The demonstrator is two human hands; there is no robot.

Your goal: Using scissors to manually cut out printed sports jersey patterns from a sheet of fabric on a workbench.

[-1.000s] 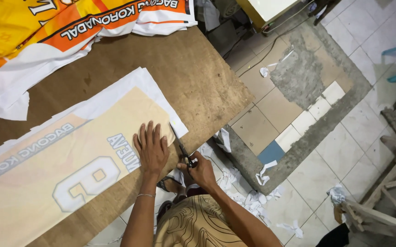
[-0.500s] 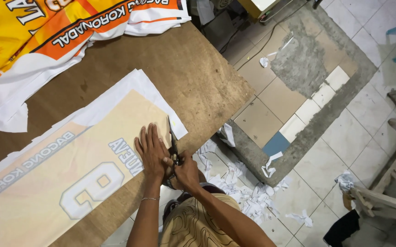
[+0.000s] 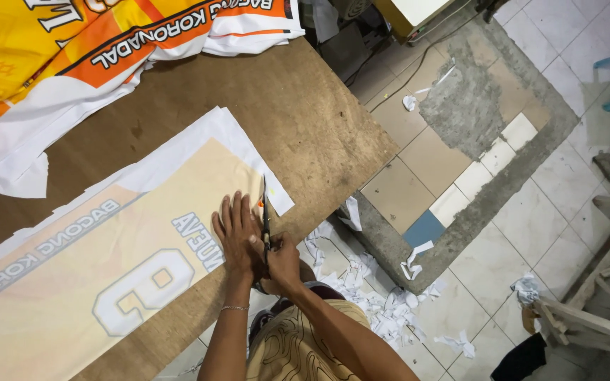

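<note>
- Left hand (image 3: 236, 236) is laid flat, fingers spread, palm down on a pale printed sheet (image 3: 100, 275); nothing is gripped, the sheet is only pressed to the table (image 3: 305, 134).
- Right hand (image 3: 282, 264) is closed around the handles of a pair of scissors (image 3: 265, 226); the blades are pointed away from the body, along the sheet's right edge, just beside the left hand's fingers.
- How far the blades are parted cannot be told.
- The sheet is spread over the near left part of the table, a white border along its far edge, a large pale numeral and mirrored lettering showing through.
- A thin bracelet (image 3: 234, 308) is worn on the left wrist.
- Yellow, orange and white printed cloth (image 3: 72, 49) is heaped at the table's far left, well apart from the hands.
- White offcuts (image 3: 382, 310) are scattered on the tiled floor (image 3: 545, 219) beside the table's near corner.
- A wooden frame (image 3: 601, 282) is seen at the right edge.
</note>
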